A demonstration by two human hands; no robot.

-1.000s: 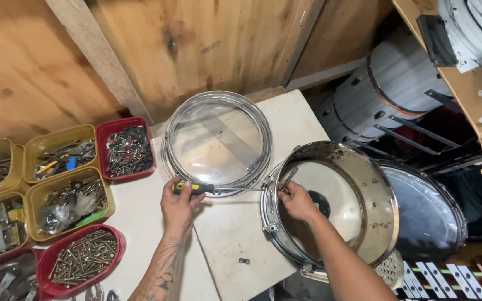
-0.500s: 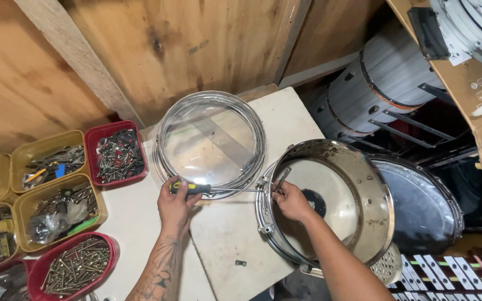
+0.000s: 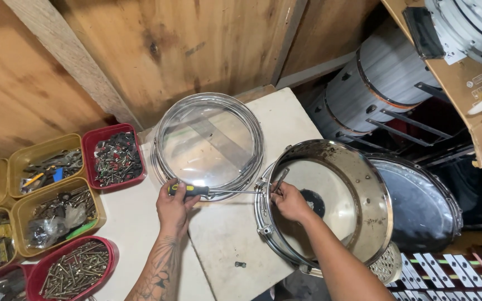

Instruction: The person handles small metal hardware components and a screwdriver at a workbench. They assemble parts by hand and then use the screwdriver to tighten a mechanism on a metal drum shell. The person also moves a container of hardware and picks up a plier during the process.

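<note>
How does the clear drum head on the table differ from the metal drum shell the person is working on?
The clear drum head lies flat on the white table; the metal drum shell stands tipped on its side at the table's edge. The head is shallow and see-through; the shell is deep, shiny and opaque. Neither hand touches the head, while the right hand is at the shell's rim and the left hand holds a screwdriver pointing at it. Both are round with metal hoops.

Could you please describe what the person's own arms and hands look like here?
Both forearms are bare, with no sleeves or gloves in view. The left hand has a dark tattoo running along its forearm. The right hand shows no markings, rings or watch.
</note>
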